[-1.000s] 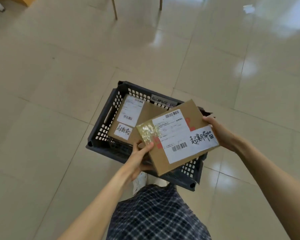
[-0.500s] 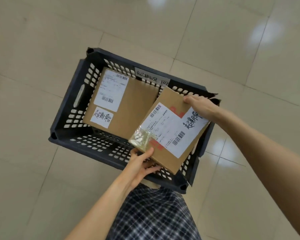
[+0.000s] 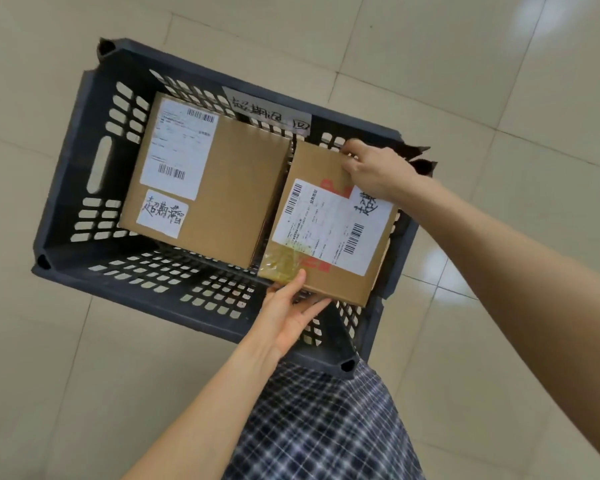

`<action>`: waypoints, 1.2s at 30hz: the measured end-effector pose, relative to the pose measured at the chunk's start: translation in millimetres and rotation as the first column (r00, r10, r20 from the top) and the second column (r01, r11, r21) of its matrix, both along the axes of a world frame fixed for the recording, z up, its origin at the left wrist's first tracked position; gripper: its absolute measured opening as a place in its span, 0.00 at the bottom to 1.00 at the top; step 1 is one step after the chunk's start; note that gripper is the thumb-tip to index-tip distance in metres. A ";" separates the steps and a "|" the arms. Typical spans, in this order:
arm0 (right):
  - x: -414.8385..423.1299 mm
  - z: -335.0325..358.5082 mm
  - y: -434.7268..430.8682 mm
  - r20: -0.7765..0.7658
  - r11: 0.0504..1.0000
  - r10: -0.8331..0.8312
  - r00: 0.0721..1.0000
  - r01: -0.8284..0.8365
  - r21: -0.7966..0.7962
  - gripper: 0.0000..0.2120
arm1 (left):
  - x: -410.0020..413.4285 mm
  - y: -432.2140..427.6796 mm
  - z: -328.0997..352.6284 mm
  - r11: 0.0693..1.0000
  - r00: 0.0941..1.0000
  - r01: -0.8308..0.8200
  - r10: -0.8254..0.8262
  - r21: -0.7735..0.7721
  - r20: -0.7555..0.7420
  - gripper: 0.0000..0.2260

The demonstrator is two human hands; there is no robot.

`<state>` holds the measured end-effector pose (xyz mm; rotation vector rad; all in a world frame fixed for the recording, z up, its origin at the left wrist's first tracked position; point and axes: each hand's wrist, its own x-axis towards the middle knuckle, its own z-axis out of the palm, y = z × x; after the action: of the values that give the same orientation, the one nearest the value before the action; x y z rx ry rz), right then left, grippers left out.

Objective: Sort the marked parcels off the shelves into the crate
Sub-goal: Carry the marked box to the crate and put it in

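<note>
1. Parcel in hand: the smaller parcel point(image 3: 329, 233) hangs at centre right of the frame, over the right end of the dark crate point(image 3: 66, 188). It is tilted and appears not yet set down on the crate's bottom. To its left, the larger parcel point(image 3: 222, 188) already lies inside, with a handwritten label at its lower left corner.
2. The left hand point(image 3: 288, 313), at lower centre, pinches the near corner. Its thumb lies on top by the yellowish tape patch point(image 3: 281, 265), and its fingers are spread underneath.
3. The right hand point(image 3: 371, 168), at upper right, has its fingers curled over the far edge and grips it.
4. Risks, as a judgement:
   - The gap between the larger parcel and the crate's right wall looks snug. The box could catch on either one and wedge at a slant.
   - If one hand lets go early, the box could swing and drop corner-first.
   - The fingers underneath could get trapped between the box and the crate as it goes down.
</note>
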<state>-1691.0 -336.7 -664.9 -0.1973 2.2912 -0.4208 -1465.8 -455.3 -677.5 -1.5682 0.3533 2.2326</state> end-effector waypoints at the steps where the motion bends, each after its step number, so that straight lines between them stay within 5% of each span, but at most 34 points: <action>1: -0.1 -7.1 -2.2 0.000 1.000 0.000 1.000 0.000 0.012 0.19 | -3.3 -2.0 -4.8 1.000 1.000 0.029 -0.029 0.005 0.003 0.31; 12: -1.3 -96.4 -5.1 0.136 0.996 -0.031 0.990 0.020 0.084 0.20 | -33.5 -11.3 -84.8 0.975 0.965 0.205 -0.186 -0.090 0.188 0.34; 18: -7.6 -116.3 -7.0 0.147 0.999 -0.025 0.989 0.020 0.034 0.20 | -33.0 -10.0 -100.7 0.947 0.944 0.302 -0.282 -0.105 0.172 0.12; 24: -0.2 -106.3 -2.4 0.091 0.999 -0.026 0.995 0.024 0.022 0.21 | -41.9 -16.3 -91.9 0.851 0.841 0.509 -0.460 -0.131 0.285 0.22; 28: 8.4 -64.7 -8.5 -0.079 0.949 0.257 0.963 -0.235 0.212 0.20 | -54.0 -26.5 -65.0 0.539 0.583 0.811 -0.703 -0.228 0.408 0.26; 32: 18.4 3.3 -17.5 -0.229 0.803 0.582 0.780 -0.509 0.309 0.23 | -53.1 -44.4 -20.0 -0.080 0.153 0.910 -0.848 -0.407 0.508 0.16; 34: 17.4 40.0 -26.7 -0.252 0.750 0.658 0.709 -0.589 0.302 0.21 | -56.3 -55.9 10.5 -0.239 0.089 0.821 -0.845 -0.519 0.528 0.15; 36: 9.8 80.9 -42.3 -0.323 0.737 0.676 0.663 -0.617 0.275 0.19 | -63.6 -74.9 51.7 -0.336 0.131 0.687 -0.814 -0.644 0.565 0.17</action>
<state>-1681.3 -379.0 -584.0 -1.0912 2.4272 0.1878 -1529.5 -530.2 -625.8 -0.7256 2.1730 0.7851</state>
